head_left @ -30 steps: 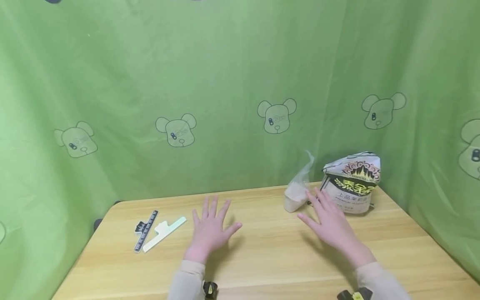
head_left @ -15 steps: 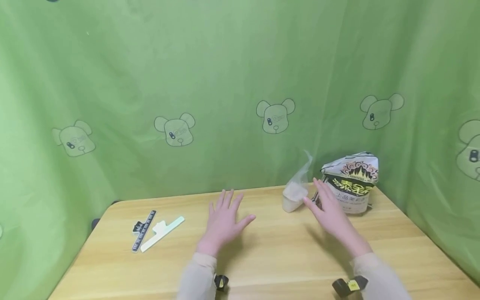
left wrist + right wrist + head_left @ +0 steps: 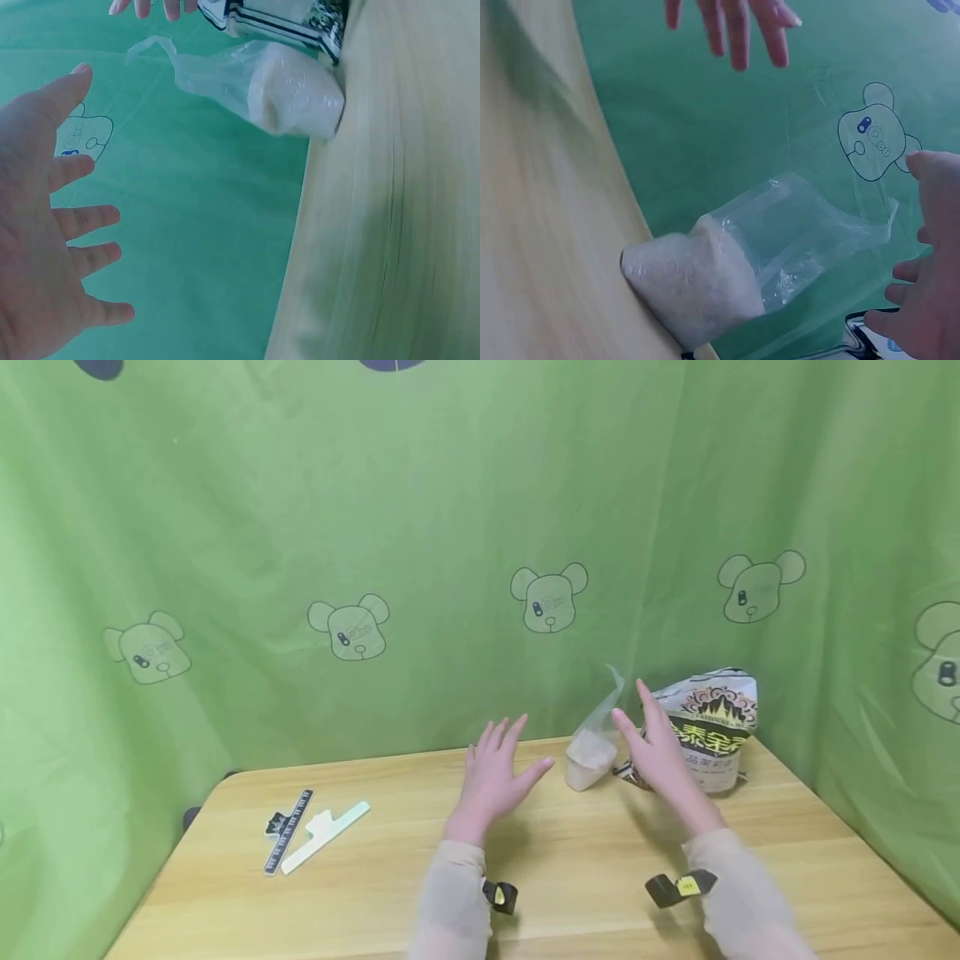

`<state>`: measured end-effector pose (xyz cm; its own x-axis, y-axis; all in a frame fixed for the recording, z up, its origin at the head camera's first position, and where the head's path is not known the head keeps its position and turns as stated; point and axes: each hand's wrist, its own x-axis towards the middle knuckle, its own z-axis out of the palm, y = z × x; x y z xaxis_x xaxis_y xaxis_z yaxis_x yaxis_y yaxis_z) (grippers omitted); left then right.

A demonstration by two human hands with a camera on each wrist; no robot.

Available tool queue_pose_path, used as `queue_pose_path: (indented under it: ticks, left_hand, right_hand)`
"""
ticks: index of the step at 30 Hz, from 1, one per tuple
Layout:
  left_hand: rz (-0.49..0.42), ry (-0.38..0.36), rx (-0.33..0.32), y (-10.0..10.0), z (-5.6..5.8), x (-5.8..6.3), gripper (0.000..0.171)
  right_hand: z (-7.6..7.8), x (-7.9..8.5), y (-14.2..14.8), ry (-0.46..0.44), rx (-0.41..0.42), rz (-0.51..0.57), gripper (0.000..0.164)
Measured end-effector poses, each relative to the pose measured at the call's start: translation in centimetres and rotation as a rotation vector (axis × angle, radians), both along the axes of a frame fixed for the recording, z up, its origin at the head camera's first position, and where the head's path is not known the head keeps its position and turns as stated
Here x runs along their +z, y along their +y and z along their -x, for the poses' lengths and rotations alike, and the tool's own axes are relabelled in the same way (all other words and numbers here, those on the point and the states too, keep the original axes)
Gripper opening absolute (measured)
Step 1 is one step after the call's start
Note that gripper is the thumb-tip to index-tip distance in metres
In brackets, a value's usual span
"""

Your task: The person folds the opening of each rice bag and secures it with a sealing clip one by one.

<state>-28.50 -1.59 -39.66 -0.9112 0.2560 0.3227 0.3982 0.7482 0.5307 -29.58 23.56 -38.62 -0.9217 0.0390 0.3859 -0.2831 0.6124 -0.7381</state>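
Curtain (image 3: pixel 442 493) grn, cartoon-head print; printed bag (image 3: pixel 712 735) blk band, ylw txt.

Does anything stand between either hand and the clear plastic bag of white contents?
Nothing visible does: from the left hand and right hand, the space to the clear plastic bag looks open. The white printed sack with a black band stands beside it, behind the right hand in the head view, not in between.

Two bags (image 3: pixel 590 762) (image 3: pixel 712 739), two clips (image 3: pixel 288 833) (image 3: pixel 326 837), one table (image 3: pixel 375 906).
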Motion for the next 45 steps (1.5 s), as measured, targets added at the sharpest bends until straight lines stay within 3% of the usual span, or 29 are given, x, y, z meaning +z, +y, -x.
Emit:
queue_pose_path:
  ticks: [9,17,25,37,45]
  left_hand:
    - [-0.251,-0.06,-0.069,2.5,2.2,-1.5,0.075]
    - [-0.433,-0.122,-0.092,4.0,2.6,-3.0,0.073]
    - [-0.427,-0.148,-0.103,5.4,2.6,-4.9,0.069]
    - [-0.439,-0.155,-0.132,6.3,2.7,-6.6,0.066]
    - [-0.608,-0.235,-0.197,6.8,3.1,-7.9,0.064]
  right_hand:
    - [1.4,-1.2,-0.5,-0.012,0.023,0.227,0.066]
    - [1.9,-2.2,-0.6,-0.039,0.013,0.261,0.065]
    - [2.0,-2.5,-0.5,-0.115,0.04,0.26,0.066]
    - [2.1,-4.0,-0.4,-0.178,0.049,0.241,0.069]
    - [1.9,-5.8,-1.2,-0.297,0.079,0.47,0.073]
